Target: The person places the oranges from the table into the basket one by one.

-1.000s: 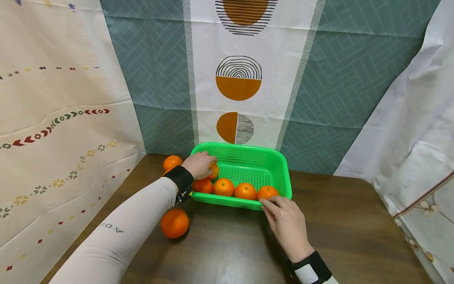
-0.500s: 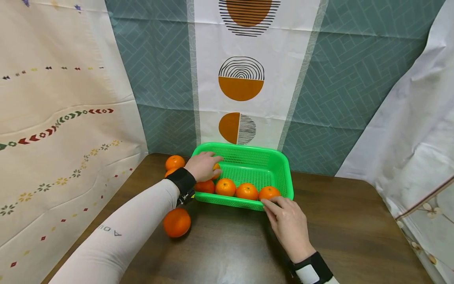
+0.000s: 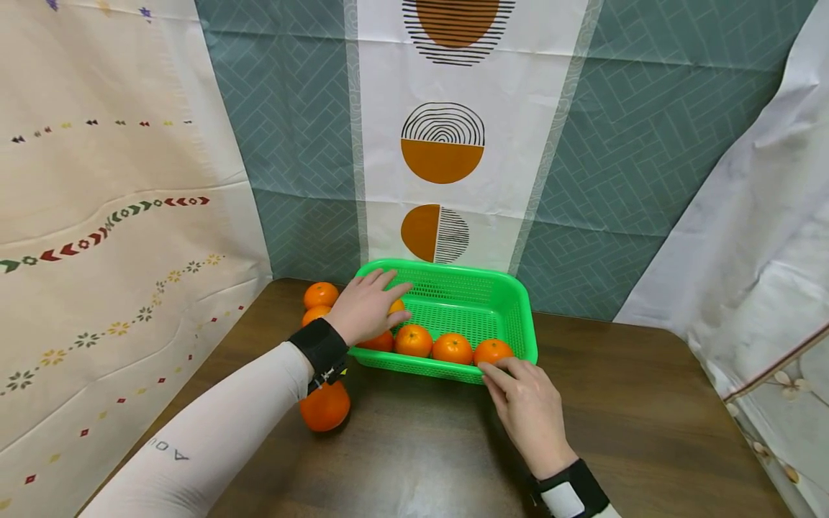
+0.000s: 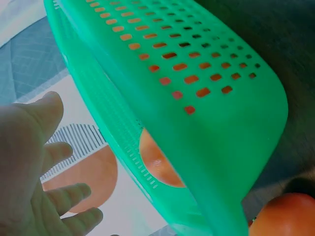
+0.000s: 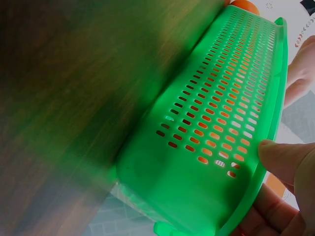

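Observation:
A green perforated plastic basket (image 3: 518, 309) stands on the table, with several oranges (image 3: 452, 348) lined up along its near side. My left hand (image 3: 365, 306) hovers over the basket's left end, fingers spread and holding nothing. Another orange (image 3: 397, 307) in the basket is partly hidden behind that hand. In the left wrist view the open fingers (image 4: 74, 196) show apart from the basket wall. My right hand (image 3: 527, 410) pinches the near rim by its right corner. The right wrist view shows its thumb (image 5: 280, 157) outside the rim and the other fingers on the inner side.
Left of the basket, two oranges (image 3: 320, 295) lie at the back of the brown wooden table (image 3: 414, 446). One more orange (image 3: 325, 407) sits nearer, partly under the left wrist in view. Patterned cloths (image 3: 298, 144) hang behind and at both sides.
The left hand has lifted and drawn slightly back from the orange at the basket's left end, its fingers spreading. The right hand stays on the rim.

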A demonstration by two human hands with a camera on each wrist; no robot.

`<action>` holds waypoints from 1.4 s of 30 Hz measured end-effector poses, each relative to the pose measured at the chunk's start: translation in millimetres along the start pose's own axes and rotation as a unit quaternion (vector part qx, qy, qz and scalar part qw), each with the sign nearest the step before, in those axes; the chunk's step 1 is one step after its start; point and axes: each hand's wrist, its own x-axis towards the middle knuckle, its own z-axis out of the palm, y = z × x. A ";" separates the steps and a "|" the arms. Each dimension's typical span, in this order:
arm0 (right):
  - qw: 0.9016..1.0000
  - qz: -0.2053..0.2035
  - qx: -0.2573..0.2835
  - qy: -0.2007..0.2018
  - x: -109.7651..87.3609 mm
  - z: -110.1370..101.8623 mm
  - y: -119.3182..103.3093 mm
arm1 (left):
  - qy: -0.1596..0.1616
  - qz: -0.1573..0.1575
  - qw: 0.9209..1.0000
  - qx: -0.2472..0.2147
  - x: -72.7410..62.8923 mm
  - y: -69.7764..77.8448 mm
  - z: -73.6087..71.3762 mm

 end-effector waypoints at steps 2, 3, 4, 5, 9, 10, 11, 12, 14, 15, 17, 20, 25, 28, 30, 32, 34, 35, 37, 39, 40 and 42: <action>1.000 0.001 0.000 -0.001 -0.1 0.1 0.1 | 0.014 0.007 1.000 0.006 -4.5 1.3 -0.6; 1.000 0.001 0.000 -0.001 -0.2 0.1 0.0 | 0.018 0.010 1.000 0.007 -7.0 2.4 -1.4; 1.000 0.002 -0.001 -0.002 -0.2 0.1 0.1 | 0.022 0.012 1.000 0.009 -9.4 3.4 -2.1; 1.000 0.003 -0.001 -0.002 -0.2 0.1 0.1 | 0.027 0.015 0.999 0.011 -11.8 4.7 -3.1; 1.000 0.005 -0.003 -0.003 -0.1 0.0 0.3 | 0.038 0.021 0.999 0.014 -21.0 10.1 -7.0; 1.000 0.005 -0.003 -0.005 0.0 0.0 0.4 | 0.042 0.023 0.999 0.016 -23.1 11.0 -7.1; 1.000 0.005 -0.003 -0.005 0.1 -0.1 0.4 | 0.043 0.025 0.999 0.015 -25.2 12.0 -7.6; 1.000 0.006 -0.003 -0.006 0.1 -0.2 0.5 | 0.046 0.027 0.998 0.015 -27.4 13.0 -7.6; 1.000 0.006 -0.004 -0.007 0.2 -0.4 0.3 | 0.047 0.031 0.998 0.014 -31.4 14.5 -7.6; 1.000 0.006 -0.003 -0.007 0.2 -0.6 0.2 | 0.047 0.032 0.998 0.014 -33.2 15.0 -7.3; 1.000 0.005 -0.003 -0.005 0.2 -0.9 0.1 | 0.045 0.035 0.998 0.012 -36.4 16.1 -7.2; 1.000 0.005 -0.004 -0.004 0.4 -1.2 0.2 | 0.049 0.040 0.998 0.011 -39.9 16.8 -5.9; 1.000 0.002 -0.004 -0.001 0.6 -0.9 0.5 | 0.061 0.048 0.997 0.009 -47.6 16.5 -3.7; 1.000 0.001 -0.003 -0.001 0.6 -0.7 0.3 | 0.074 0.052 0.996 0.006 -54.3 16.1 -2.8; 1.000 0.001 -0.003 -0.001 0.7 -0.6 0.2 | 0.084 0.053 0.995 0.002 -59.1 15.7 -2.1; 1.000 0.002 -0.003 -0.002 0.9 -0.6 0.2 | 0.089 0.052 0.995 0.001 -64.0 15.7 -1.6; 1.000 0.002 -0.003 -0.002 1.0 -0.6 0.3 | 0.090 0.051 0.995 0.004 -68.4 16.0 -1.3; 1.000 0.002 -0.003 -0.002 1.0 -0.5 0.4 | 0.089 0.051 0.995 0.005 -70.4 16.3 -1.2; 1.000 0.001 -0.003 -0.001 0.9 -0.4 0.5 | 0.088 0.052 0.995 0.008 -74.4 17.4 -1.5; 1.000 0.000 -0.002 0.000 0.6 -0.2 0.5 | 0.088 0.056 0.995 0.007 -78.3 18.7 -1.9; 1.000 0.000 -0.002 0.000 0.5 0.0 0.5 | 0.088 0.058 0.994 0.005 -80.4 19.6 -2.3; 1.000 -0.001 -0.002 0.000 0.3 0.2 0.4 | 0.090 0.061 0.994 0.000 -84.7 21.1 -3.2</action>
